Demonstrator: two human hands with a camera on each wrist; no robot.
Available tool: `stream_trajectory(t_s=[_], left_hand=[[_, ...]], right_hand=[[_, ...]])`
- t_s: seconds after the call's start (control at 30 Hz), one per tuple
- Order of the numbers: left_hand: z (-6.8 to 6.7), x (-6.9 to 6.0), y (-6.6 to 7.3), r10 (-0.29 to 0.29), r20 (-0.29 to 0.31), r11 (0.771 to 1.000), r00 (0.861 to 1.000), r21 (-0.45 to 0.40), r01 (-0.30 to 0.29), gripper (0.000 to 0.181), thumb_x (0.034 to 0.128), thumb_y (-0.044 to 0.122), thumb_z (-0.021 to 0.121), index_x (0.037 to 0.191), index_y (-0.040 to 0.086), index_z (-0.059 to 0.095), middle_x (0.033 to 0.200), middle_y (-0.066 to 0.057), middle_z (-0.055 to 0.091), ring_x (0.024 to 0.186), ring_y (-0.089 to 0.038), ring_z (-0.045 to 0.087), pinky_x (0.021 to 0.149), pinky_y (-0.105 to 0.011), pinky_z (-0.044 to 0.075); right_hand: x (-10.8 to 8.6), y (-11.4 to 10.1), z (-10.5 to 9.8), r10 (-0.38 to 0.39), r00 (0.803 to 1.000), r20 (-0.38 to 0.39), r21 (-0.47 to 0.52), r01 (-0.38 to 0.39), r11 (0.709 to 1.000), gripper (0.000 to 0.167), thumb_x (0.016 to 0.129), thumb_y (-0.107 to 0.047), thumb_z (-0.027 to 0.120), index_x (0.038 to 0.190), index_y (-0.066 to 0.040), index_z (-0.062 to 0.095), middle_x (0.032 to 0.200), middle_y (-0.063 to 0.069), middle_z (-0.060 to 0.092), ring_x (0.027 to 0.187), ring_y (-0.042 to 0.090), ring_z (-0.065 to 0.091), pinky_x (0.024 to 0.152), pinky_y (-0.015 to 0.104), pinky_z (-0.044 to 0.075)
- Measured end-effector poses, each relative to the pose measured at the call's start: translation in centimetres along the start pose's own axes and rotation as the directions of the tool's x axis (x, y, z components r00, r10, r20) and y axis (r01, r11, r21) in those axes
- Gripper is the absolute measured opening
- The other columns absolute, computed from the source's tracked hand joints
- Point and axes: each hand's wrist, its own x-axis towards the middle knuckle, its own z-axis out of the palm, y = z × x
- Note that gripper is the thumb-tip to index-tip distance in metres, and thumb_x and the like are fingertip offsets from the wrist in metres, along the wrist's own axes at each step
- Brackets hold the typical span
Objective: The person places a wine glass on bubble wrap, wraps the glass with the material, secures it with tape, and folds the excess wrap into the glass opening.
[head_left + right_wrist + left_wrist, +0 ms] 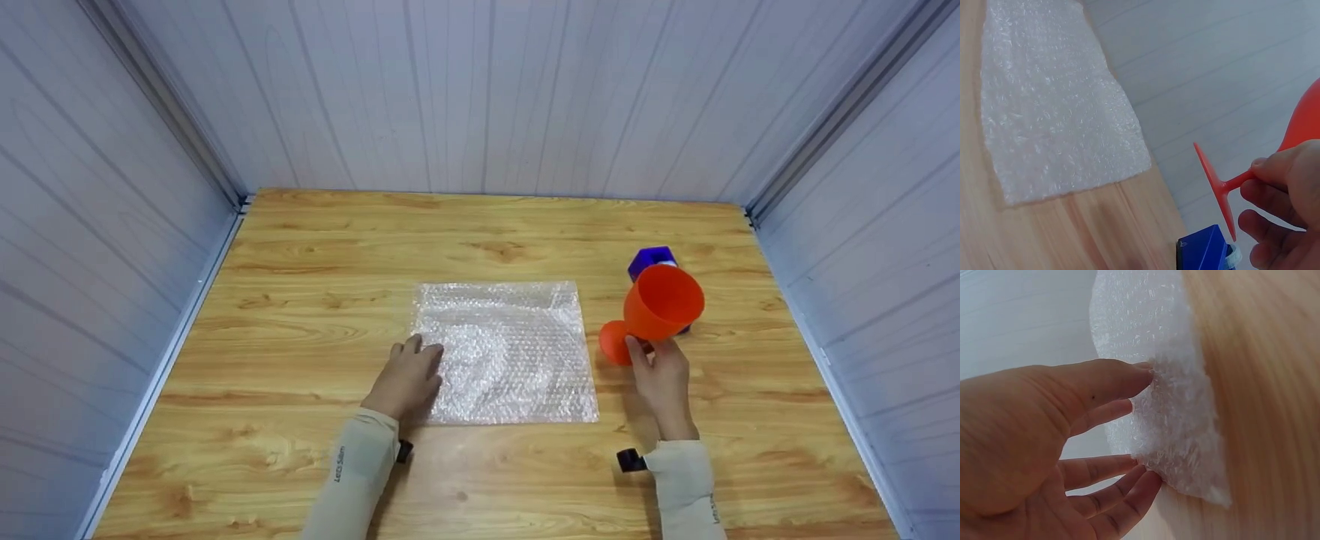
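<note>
A square of clear bubble wrap (pixel 510 360) lies flat on the table, perhaps a pouch. At its left edge my left hand (pixel 407 377) rests with fingers spread, the thumb and fingertips touching the plastic in the left wrist view. To the right, an orange-red plastic goblet (pixel 660 304) is raised and tilted, its bowl mouth facing up toward the head camera. My right hand (pixel 664 375) pinches the goblet's thin stem (pixel 1238 180) between thumb and forefinger. The goblet's round base (pixel 1216 191) hangs free above the table in the right wrist view.
Behind the goblet stands a blue angular object (pixel 651 260) with a white part, partly hidden by the bowl; its kind cannot be told. The wood-grain table (pixel 315 285) is bounded by pale panel walls (pixel 450 97) at the back and both sides.
</note>
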Motion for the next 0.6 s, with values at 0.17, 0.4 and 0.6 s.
stream_trajectory(t_s=[0.17, 0.4, 0.6], left_hand=[[0.3, 0.1, 0.4, 0.014, -0.013, 0.999, 1.0, 0.035, -0.013, 0.046, 0.0934, 0.017, 0.068, 0.138, 0.007, 0.058, 0.147, -0.028, 0.041, 0.128, -0.049, 0.042, 0.101, -0.057, 0.044], [1.2, 0.3, 1.6, 0.053, -0.025, 0.998, 0.998, 0.048, -0.052, 0.045, 0.0929, 0.016, 0.069, 0.136, 0.007, 0.059, 0.145, -0.028, 0.042, 0.126, -0.048, 0.044, 0.1, -0.055, 0.045], [1.8, 0.2, 2.6, 0.081, -0.045, 0.996, 0.996, 0.048, -0.079, 0.043, 0.0924, 0.016, 0.069, 0.133, 0.007, 0.061, 0.142, -0.029, 0.044, 0.122, -0.048, 0.046, 0.096, -0.054, 0.047]], right_hand=[[0.3, -0.5, 0.5, -0.032, 0.999, 0.0, 0.021, 0.032, 0.999, 0.012, 0.089, 0.003, 0.071, 0.097, 0.004, 0.062, 0.084, 0.014, 0.061, 0.072, 0.027, 0.058, 0.066, 0.032, 0.047], [0.0, -0.9, 1.1, -0.029, 0.999, 0.018, 0.032, 0.028, 0.999, 0.012, 0.088, 0.003, 0.072, 0.094, 0.003, 0.062, 0.081, 0.013, 0.06, 0.07, 0.025, 0.058, 0.066, 0.032, 0.048], [-0.4, -1.6, 1.3, 0.026, 0.998, 0.057, 0.058, -0.029, 0.998, 0.013, 0.09, 0.0, 0.072, 0.1, 0.002, 0.064, 0.084, 0.011, 0.061, 0.073, 0.023, 0.057, 0.068, 0.028, 0.047]])
